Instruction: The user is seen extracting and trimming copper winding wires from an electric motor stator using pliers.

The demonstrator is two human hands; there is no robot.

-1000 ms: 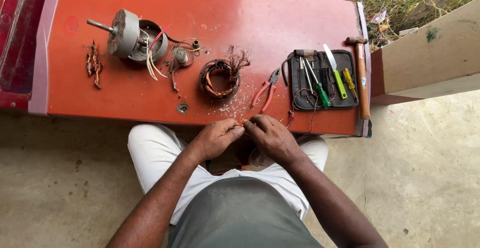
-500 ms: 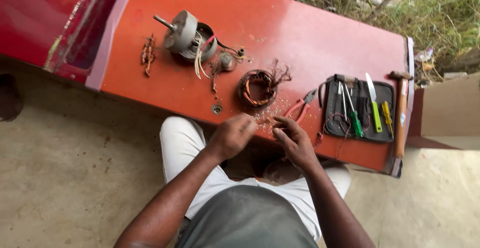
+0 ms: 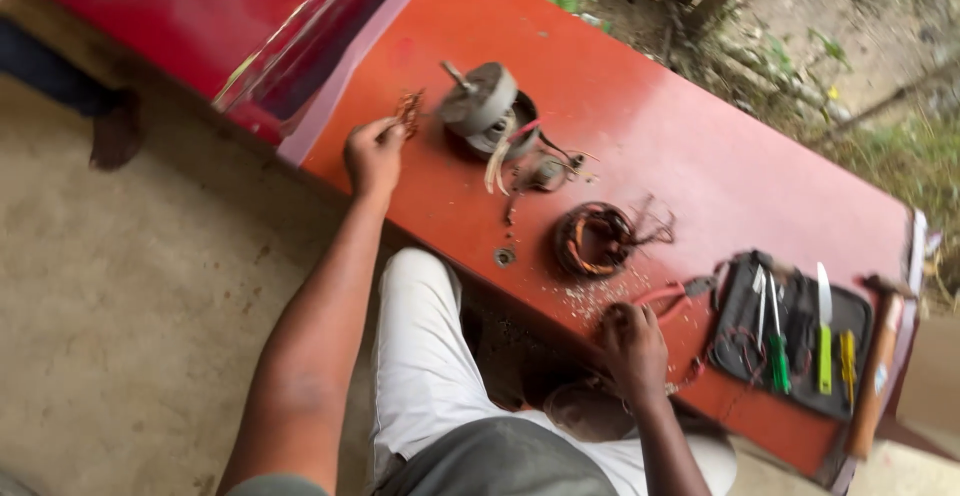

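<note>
Left hand point(image 3: 374, 156) stretched out to approx 10 o'clock of the red table point(image 3: 700, 146), fingers pinched on a small bundle of copper wire scraps point(image 3: 408, 108) near the table's left edge. Bundle sits just beside the hand at its 1 o'clock, touching the fingertips; blur hides how tight the grip is.

Right hand point(image 3: 632, 348) resting at the near table edge, approx 5 o'clock of the frame centre, fingers curled inward, holding nothing that can be made out. Hands well apart.

Grey motor housing w/ shaft point(image 3: 480, 104) at 3 o'clock of the left hand, near it, loose wires trailing off its right side. Wound copper coil ring point(image 3: 594, 239) btwn the two hands, approx 11 o'clock of the right hand, w/ copper bits scattered on the table below it. Red-handled pliers point(image 3: 668, 298) just beside the right hand at 1 o'clock. Black tool pouch point(image 3: 745, 331) at 3 o'clock of the right hand, w/ green screwdriver point(image 3: 777, 356) and yellow-green ones lying on it. Hammer w/ wooden handle point(image 3: 872, 376) at the far right edge of the table.

Concrete floor point(image 3: 130, 296) under the person; white trousers point(image 3: 425, 356) visible at 6 o'clock.
</note>
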